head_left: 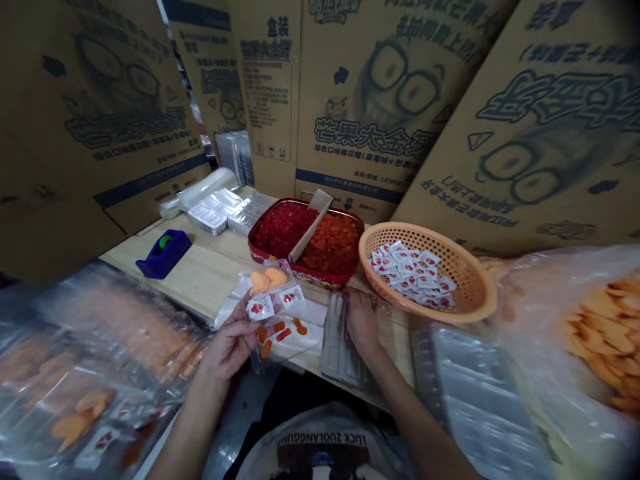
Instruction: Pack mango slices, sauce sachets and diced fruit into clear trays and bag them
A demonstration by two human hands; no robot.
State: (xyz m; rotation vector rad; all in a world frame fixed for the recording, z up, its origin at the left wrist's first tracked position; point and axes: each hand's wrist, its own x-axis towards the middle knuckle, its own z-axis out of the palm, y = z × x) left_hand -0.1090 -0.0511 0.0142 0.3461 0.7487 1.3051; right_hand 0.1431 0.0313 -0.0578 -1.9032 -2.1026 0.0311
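Observation:
My left hand (pixel 229 345) pinches a small white sachet with red print (pixel 261 308) at the edge of a clear bag (pixel 280 327). That bag holds orange and red gummy-like pieces (pixel 267 340) and another sachet (pixel 291 297). Two larger orange pieces (pixel 265 280) lie at its top. My right hand (pixel 362 320) curls over the upper edge of a clear plastic blister tray (pixel 345 350) on the wooden table (pixel 200 270). Beyond my hands stands a red tin (pixel 265 217) divided into red and orange diced pieces.
An orange plastic basket (pixel 477 293) of white sachets stands right of the tin. A blue tape dispenser (pixel 164 253) and stacked clear trays (pixel 213 212) sit on the table. Filled bags (pixel 100 353) lie left, a bag of orange pieces (pixel 607 340) right, and printed cartons (pixel 370 100) stand behind.

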